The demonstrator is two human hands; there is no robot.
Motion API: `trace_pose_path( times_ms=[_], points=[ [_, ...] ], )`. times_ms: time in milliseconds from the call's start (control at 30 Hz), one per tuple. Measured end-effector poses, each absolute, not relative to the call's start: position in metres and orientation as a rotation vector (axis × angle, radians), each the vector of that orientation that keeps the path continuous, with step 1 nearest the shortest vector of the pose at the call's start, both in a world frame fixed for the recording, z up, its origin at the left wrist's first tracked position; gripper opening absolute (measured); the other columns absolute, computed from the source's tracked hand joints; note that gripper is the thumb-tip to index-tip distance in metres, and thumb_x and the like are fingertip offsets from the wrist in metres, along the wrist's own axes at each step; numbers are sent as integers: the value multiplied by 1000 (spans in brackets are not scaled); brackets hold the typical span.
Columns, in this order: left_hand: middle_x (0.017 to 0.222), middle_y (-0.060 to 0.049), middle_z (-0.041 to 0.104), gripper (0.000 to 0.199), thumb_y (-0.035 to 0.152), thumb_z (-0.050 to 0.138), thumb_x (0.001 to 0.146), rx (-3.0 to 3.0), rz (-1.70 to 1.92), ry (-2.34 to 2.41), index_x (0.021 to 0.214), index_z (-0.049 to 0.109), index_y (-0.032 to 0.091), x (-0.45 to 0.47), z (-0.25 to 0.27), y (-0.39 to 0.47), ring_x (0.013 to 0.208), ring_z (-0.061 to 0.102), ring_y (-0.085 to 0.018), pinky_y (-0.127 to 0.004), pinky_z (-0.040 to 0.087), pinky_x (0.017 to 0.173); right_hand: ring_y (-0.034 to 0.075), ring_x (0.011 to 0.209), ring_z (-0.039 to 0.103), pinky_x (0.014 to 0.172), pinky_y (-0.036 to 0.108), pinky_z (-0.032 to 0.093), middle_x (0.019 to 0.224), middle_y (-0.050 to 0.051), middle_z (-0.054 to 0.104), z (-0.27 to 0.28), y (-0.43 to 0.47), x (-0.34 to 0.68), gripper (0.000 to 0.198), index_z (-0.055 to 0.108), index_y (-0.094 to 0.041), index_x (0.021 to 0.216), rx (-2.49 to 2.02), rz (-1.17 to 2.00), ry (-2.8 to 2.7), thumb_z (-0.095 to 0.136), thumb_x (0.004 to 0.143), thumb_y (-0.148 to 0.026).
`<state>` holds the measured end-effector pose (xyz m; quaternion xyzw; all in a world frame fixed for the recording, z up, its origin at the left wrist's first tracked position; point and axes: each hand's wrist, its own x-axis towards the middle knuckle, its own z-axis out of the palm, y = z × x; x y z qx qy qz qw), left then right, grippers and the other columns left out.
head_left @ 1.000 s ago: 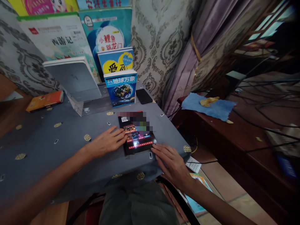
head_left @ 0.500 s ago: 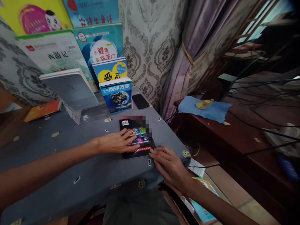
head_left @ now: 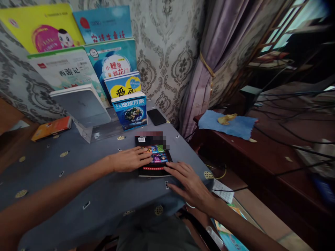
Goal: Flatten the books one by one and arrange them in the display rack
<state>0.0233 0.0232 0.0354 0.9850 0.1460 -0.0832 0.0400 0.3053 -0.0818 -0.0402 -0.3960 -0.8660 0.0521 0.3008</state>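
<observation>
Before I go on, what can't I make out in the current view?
In the head view:
Black book: part of its cover, behind the left hand; upper right, masked by pixel blocks.
Its lower right corner: behind the right hand.
Blue book at the back: lower part, hidden by the book in front.
Teal cover, bottom right: cut off by the bottom edge.
Pale item above it: markings too small.

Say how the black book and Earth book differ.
The black book lies flat; the Earth book stands upright. The black book shows a barcode and small pictures; the Earth book, a globe on blue. The left hand touches the black book; none touches the Earth book. Both look closed.
</observation>
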Motion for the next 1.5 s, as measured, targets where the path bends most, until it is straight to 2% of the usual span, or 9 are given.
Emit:
trace_pose_path(
  times_ms=[167, 333, 500, 667, 900, 1133, 1267, 1367, 1500],
  points=[
    [133, -8, 68, 38, 13, 49, 95, 2728, 292, 574, 130, 62, 22, 22, 42, 9, 129, 60, -22, -42, 45, 111, 24, 116, 66, 100, 45, 54, 123, 9, 72, -32, -72, 316, 34, 63, -26, 132, -956, 382, -2090, 52, 100, -26],
    [91, -3, 77, 26, 36, 55, 96, 2060, 893, 920, 99, 73, 18, 31, 58, -14, 82, 72, -18, -28, 57, 76, 26, 101, 72, 91, 40, 58, 109, 7, 77, -12, -55, 311, 33, 75, -24, 112, -1056, 814, -1695, 64, 91, -47],
    [99, -7, 77, 48, 57, 69, 83, 1302, 1388, 907, 108, 69, 16, 48, 62, -2, 95, 71, -23, -34, 57, 87, 25, 86, 72, 82, 39, 59, 90, 4, 78, 7, -37, 279, 37, 77, -22, 89, -948, 1190, -1515, 72, 81, -57],
    [93, -9, 77, 50, 48, 82, 70, 982, 1266, 958, 103, 67, 14, 41, 38, 20, 88, 73, -24, -36, 59, 83, 18, 70, 69, 67, 30, 56, 81, 2, 76, 2, -26, 262, 42, 72, -19, 87, -946, 1445, -1359, 75, 76, -60],
    [88, -3, 75, 63, 43, 86, 61, 1064, 1019, 1140, 111, 56, 18, 13, -2, 28, 71, 71, -17, -19, 52, 51, 17, 60, 64, 48, 25, 46, 73, 0, 72, -25, -12, 261, 50, 66, -20, 88, -1143, 1470, -1337, 78, 65, -62],
    [61, 10, 56, 43, 40, 62, 86, 1519, 707, 1476, 119, 43, 21, -10, -10, 34, 42, 55, -10, -19, 44, 44, 12, 45, 51, 40, 23, 34, 58, -3, 64, -29, 7, 265, 46, 66, -18, 87, -1287, 1368, -1538, 73, 68, -60],
    [80, -1, 65, 17, 25, 51, 93, 2161, 598, 1689, 108, 57, 21, -10, -7, 27, 73, 66, -17, -29, 54, 69, 13, 43, 51, 40, 24, 34, 55, -2, 64, -25, 13, 270, 41, 68, -17, 88, -1331, 1295, -1689, 70, 75, -56],
    [112, -10, 67, 18, 25, 48, 97, 2484, 517, 1817, 108, 60, 20, -3, -8, 20, 105, 64, -24, -37, 54, 87, 15, 44, 55, 43, 26, 36, 53, -2, 64, -18, 13, 272, 34, 70, -18, 92, -1406, 1122, -1823, 67, 81, -50],
    [125, -13, 65, 24, 27, 45, 100, 2626, 421, 1882, 117, 60, 19, 1, -15, 14, 113, 61, -26, -40, 52, 94, 21, 61, 66, 52, 28, 38, 67, 3, 71, -3, 7, 274, 28, 72, -19, 99, -1611, 618, -2076, 64, 87, -43]
  ],
)
